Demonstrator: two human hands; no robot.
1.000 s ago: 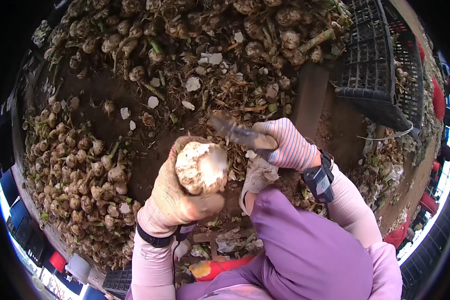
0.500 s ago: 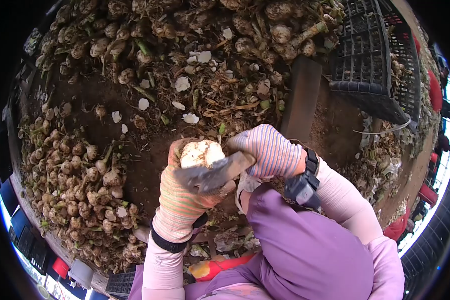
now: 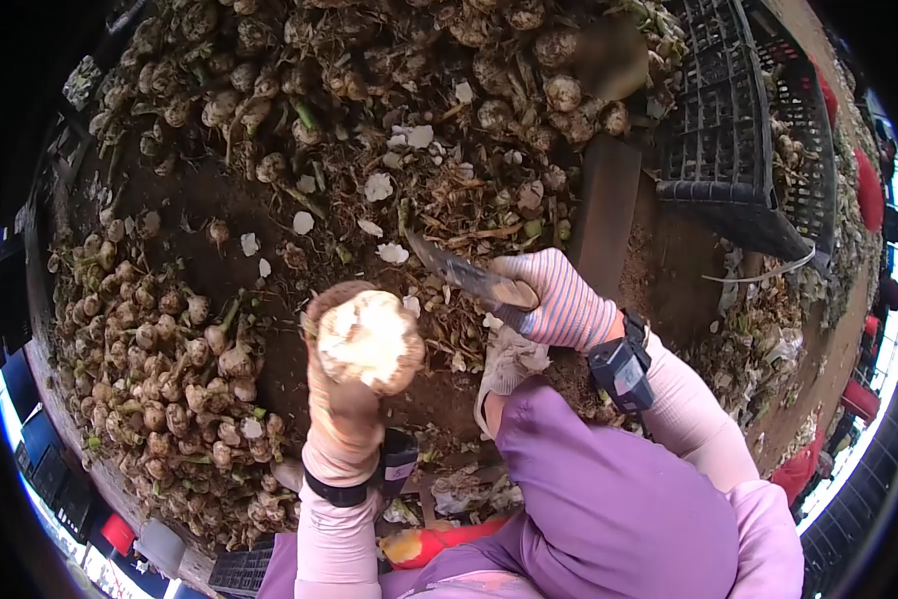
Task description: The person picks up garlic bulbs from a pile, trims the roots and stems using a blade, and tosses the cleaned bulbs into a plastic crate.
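Observation:
In the head view a large round bulb (image 3: 369,341), its upper face pale and cut-looking, rests in the grasp of my gloved left hand (image 3: 347,401). That hand is smeared by motion, its fingers mostly beneath the bulb. My right hand (image 3: 569,302), in a striped glove, is wrapped round the wooden handle of a knife (image 3: 464,275). The dark, dirty blade points up and left, apart from the bulb. Pale cut scraps (image 3: 378,187) and dry root litter (image 3: 449,220) lie on the soil beyond both hands.
Soil-covered bulbs with stems (image 3: 239,80) are heaped at the back, and another pile (image 3: 159,349) lies left. A dark wooden block (image 3: 605,200) stands right of the litter, near a black plastic crate (image 3: 718,120). A blurred brown round shape (image 3: 611,57) appears above the far heap.
The knife has moved off the bulb, up and to the right with my right hand. My left hand has shifted slightly down and left, tilting the bulb's pale face upward.

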